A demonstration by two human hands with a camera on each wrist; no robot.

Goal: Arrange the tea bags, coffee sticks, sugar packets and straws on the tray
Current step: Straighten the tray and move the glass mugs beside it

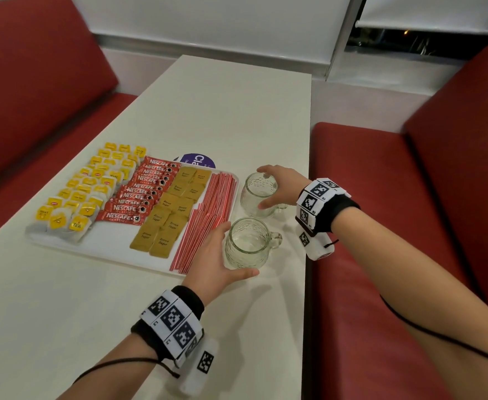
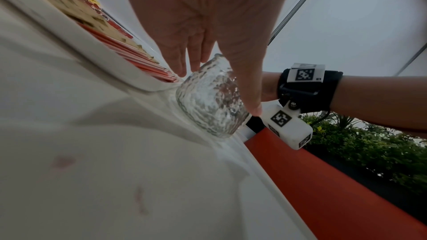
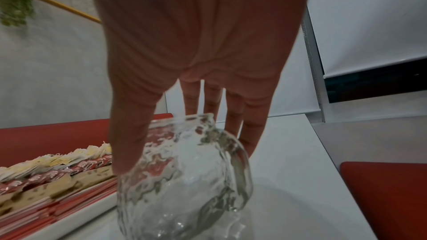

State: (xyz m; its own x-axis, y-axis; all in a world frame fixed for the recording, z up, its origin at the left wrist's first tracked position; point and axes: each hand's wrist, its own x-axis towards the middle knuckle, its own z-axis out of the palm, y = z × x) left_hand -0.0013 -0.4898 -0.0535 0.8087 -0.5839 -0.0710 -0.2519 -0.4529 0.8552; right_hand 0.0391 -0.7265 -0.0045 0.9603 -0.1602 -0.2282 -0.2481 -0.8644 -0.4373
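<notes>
red-striped straws (image 1: 208, 215) in rows along tray (image 1: 107, 249) edge

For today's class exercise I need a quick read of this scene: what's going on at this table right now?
A person is seated at a white table. The tray already holds rows of tea bags, coffee sticks, sugar packets and straws. Beside it stand two glass mugs. The left hand wraps the near mug, and the right hand holds the far mug.
</notes>
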